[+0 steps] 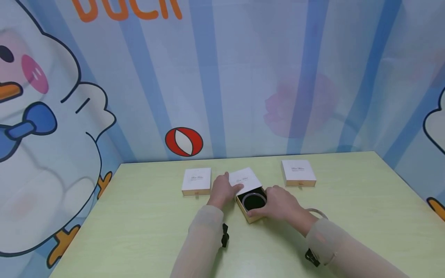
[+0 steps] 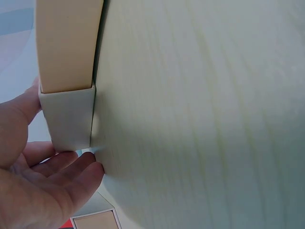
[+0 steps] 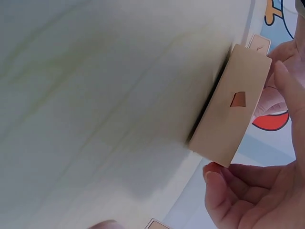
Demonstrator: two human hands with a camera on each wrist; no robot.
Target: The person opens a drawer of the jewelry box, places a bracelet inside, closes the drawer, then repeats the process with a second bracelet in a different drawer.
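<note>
At the middle of the table, a small gift box stands partly slid apart. Its white sleeve (image 1: 246, 179) sits at the back, and the tan drawer (image 1: 243, 209) sticks out toward me. Inside the drawer a silver bangle (image 1: 255, 194) lies on black lining. My left hand (image 1: 222, 190) holds the sleeve, thumb on top; in the left wrist view its fingers lie around the sleeve's end (image 2: 69, 119). With thumb and fingers on opposite sides, my right hand (image 1: 279, 202) grips the drawer, whose front (image 3: 232, 107) with a small tab fills the right wrist view.
A closed white box (image 1: 196, 179) stands just left of my left hand. Another closed box (image 1: 298, 172) is at the back right. Behind the pale wooden table (image 1: 146, 224) hangs a blue striped cartoon backdrop (image 1: 236, 77). A grey loop (image 1: 317, 212) shows beside my right wrist.
</note>
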